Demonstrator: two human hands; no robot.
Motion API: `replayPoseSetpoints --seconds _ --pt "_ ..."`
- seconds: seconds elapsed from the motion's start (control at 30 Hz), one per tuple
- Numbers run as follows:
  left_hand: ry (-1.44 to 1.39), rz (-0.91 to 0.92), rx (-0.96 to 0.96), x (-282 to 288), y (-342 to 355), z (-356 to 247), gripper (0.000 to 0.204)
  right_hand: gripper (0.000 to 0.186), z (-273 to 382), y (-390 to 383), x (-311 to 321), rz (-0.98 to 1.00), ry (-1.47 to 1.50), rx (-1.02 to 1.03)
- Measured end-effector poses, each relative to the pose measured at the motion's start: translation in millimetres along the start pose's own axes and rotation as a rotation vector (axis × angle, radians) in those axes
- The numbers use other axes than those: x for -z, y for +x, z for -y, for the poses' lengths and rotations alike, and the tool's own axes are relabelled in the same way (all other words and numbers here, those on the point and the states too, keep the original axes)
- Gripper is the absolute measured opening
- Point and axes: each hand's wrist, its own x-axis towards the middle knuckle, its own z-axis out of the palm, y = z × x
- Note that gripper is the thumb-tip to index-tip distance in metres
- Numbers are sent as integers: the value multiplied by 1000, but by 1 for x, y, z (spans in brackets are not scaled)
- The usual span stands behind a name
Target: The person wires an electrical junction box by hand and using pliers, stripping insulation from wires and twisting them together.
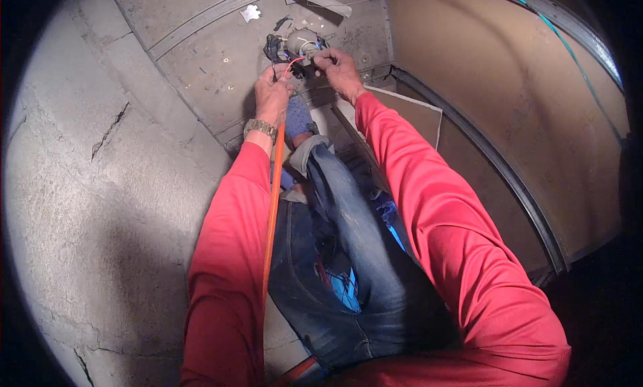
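My left hand [272,95], with a metal-band watch [260,127] on its wrist, is closed in a pinch around the orange cable [274,206]. A thin red wire [292,65] curves up from its fingertips toward my other hand. My right hand [341,72] is pinched closed beside a round grey fitting [303,42]; what its fingertips hold is too small to make out. Around the fitting are black wires [273,46] and a pale wire loop [309,46]. Both hands meet near the fitting, a short way apart.
Below my hands are my legs in blue jeans [351,206] and a blue patterned sock [299,115]. On the left rises a cracked concrete surface [87,172]; on the right, brown board panels [482,58] with a metal channel [495,156]. A green cord [566,45] hangs at upper right.
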Motion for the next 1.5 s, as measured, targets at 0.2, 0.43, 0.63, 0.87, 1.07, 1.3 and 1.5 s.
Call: replayPoseSetpoints --seconds 0.2,0.43,0.63,0.87,1.07,1.3,1.5 --pt "-126 -62 26 -6 7 1 23 22 10 7 5 -132 -145 181" --pt "-287 -17 70 -1 12 -19 16 24 44 34 -13 -76 -489 554" --pt "-194 44 -55 -9 0 -27 20 20 51 35 -6 64 -537 411" --pt "-222 60 -32 -22 -7 -22 21 17 39 10 13 -90 -393 343" --pt "-107 145 -33 -37 -5 -16 23 18 31 -3 24 -32 -241 259" --pt "96 123 -64 -38 10 -7 24 17 41 -10 26 -28 -237 318" --pt "287 142 -133 -36 17 -3 24 19 42 -3 45 68 -271 291"
